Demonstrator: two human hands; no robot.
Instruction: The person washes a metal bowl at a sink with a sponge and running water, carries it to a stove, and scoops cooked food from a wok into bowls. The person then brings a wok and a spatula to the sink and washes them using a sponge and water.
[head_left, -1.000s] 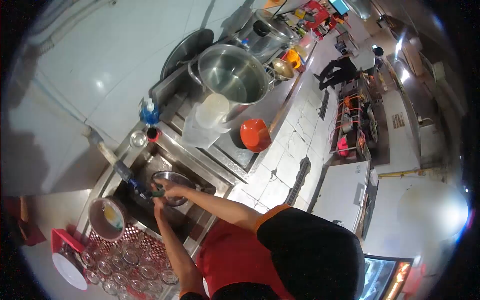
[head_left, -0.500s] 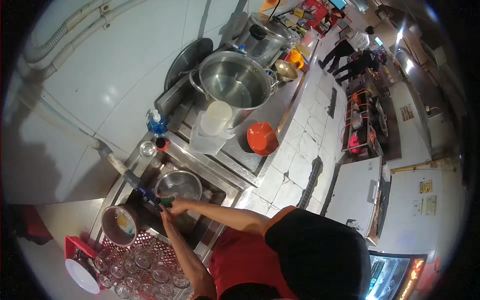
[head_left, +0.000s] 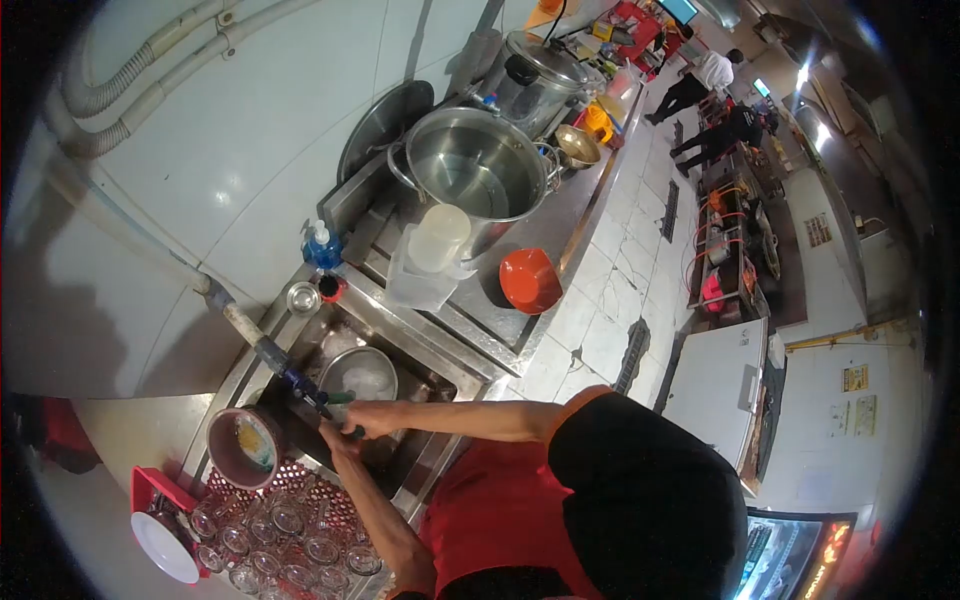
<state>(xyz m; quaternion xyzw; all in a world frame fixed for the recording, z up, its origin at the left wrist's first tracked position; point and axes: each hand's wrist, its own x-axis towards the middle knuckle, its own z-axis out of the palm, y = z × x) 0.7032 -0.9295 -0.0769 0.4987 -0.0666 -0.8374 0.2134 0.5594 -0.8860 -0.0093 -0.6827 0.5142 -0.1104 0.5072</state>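
Both hands meet over a metal sink (head_left: 435, 372), just beside the blue-handled tap (head_left: 300, 390). My right hand (head_left: 372, 418) is closed around a dark green object (head_left: 340, 398), too small and covered to name. Close below it, my left hand (head_left: 342, 438) is curled with its fingers partly hidden; a small dark piece shows between the hands. In the sink, right behind the hands, stands a round metal pot (head_left: 360, 372) with whitish water in it. A brown bucket (head_left: 222, 460) holding a yellow sponge (head_left: 250, 436) and a green scrubber sits left of the tap.
Glass mugs (head_left: 290, 518) crowd a red perforated rack by a white plate (head_left: 165, 548). Along the counter are a blue soap bottle (head_left: 322, 248), a plastic tub (head_left: 440, 238), an orange bowl (head_left: 530, 281) and a large pot (head_left: 475, 160). Two people stand far down the aisle.
My hands have shifted slightly down and right, and the green object shows less. Water in the metal pot looks whiter. The view has tilted a little; a distant person has changed stance.
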